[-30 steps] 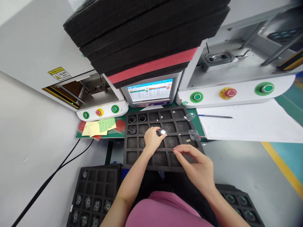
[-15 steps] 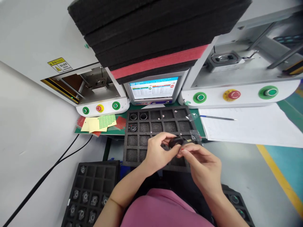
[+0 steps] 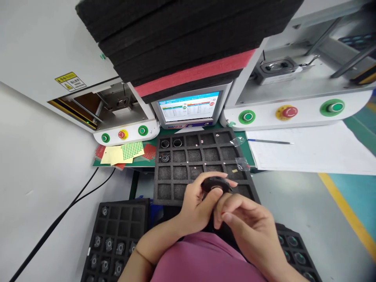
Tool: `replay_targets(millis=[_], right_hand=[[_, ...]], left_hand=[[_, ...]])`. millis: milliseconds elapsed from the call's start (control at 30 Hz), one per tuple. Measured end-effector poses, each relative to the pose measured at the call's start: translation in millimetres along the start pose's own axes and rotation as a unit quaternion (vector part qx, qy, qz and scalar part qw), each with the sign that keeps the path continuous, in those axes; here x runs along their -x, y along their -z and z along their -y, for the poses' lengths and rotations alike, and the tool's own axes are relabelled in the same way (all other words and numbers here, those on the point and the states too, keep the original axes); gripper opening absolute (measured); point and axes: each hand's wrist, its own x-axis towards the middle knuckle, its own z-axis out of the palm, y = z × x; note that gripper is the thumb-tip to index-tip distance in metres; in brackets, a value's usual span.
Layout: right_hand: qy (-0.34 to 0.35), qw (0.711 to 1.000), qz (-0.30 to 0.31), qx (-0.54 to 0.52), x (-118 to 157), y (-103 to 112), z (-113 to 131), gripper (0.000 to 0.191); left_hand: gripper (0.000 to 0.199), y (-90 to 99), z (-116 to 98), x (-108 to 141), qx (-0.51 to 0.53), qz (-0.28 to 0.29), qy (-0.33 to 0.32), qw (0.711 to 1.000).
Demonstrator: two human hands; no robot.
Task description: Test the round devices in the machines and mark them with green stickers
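A round black part [image 3: 215,182] is gripped between the thumb and fingers of my left hand [image 3: 195,203], over the near edge of a black foam tray [image 3: 179,172]. Close beside it on the right, my right hand [image 3: 245,219] has its thumb and index finger pinched around a tiny red piece [image 3: 223,214]. The tray's upper left compartments hold two black rings [image 3: 165,143] and a round black part [image 3: 165,158]. Small white and red bits lie on the tray's dividers.
Behind the tray stands a screen [image 3: 189,107] under stacked black foam [image 3: 188,43]. Button panels [image 3: 264,115] flank it. A pen [image 3: 270,141] lies on paper [image 3: 311,152] at right; sticker sheets [image 3: 132,152] lie left. Filled trays stand lower left [image 3: 113,231] and lower right [image 3: 296,250].
My left hand has tilted the black part and drawn it slightly nearer. My right hand has moved down a little, away from the part, with the red piece. The view has shifted slightly.
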Motion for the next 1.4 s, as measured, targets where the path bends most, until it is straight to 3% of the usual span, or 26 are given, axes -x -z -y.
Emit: replay_targets(millis=[67, 167, 267, 500, 600, 767, 1067, 1400], right_hand=[[0.014, 1.000, -0.016, 0.019, -1, 1, 0, 0.014], [0.014, 0.999, -0.034, 0.026, 0, 6, 6, 0.015], [-0.026, 0.999, -0.008, 0.018, 3, 13, 12, 0.015], [-0.128, 0.989, 0.072, -0.034, 5, 14, 15, 0.015], [-0.162, 0.983, 0.044, -0.071, 7, 7, 15, 0.019], [-0.158, 0.981, -0.012, -0.115, 13, -4, 16, 0.023], [-0.169, 0.976, -0.028, -0.137, 12, -13, 21, 0.025], [-0.163, 0.978, -0.025, -0.126, 20, -8, 14, 0.019]], left_hand=[[0.032, 4.2, -5, 4, -0.021, 0.023, 0.000, 1.000], [0.044, 17.0, -13, 8, -0.099, 0.105, -0.030, 0.989], [0.045, 31.4, -20, 10, -0.152, 0.169, -0.037, 0.973], [0.052, 49.9, -31, -1, -0.209, 0.203, -0.088, 0.953], [0.056, 51.4, -30, -2, -0.177, 0.198, -0.103, 0.959], [0.055, 48.2, -29, 0, -0.175, 0.162, -0.101, 0.966], [0.049, 42.5, -34, 3, -0.190, 0.124, -0.121, 0.966], [0.051, 40.8, -30, 5, -0.196, 0.099, -0.143, 0.965]])
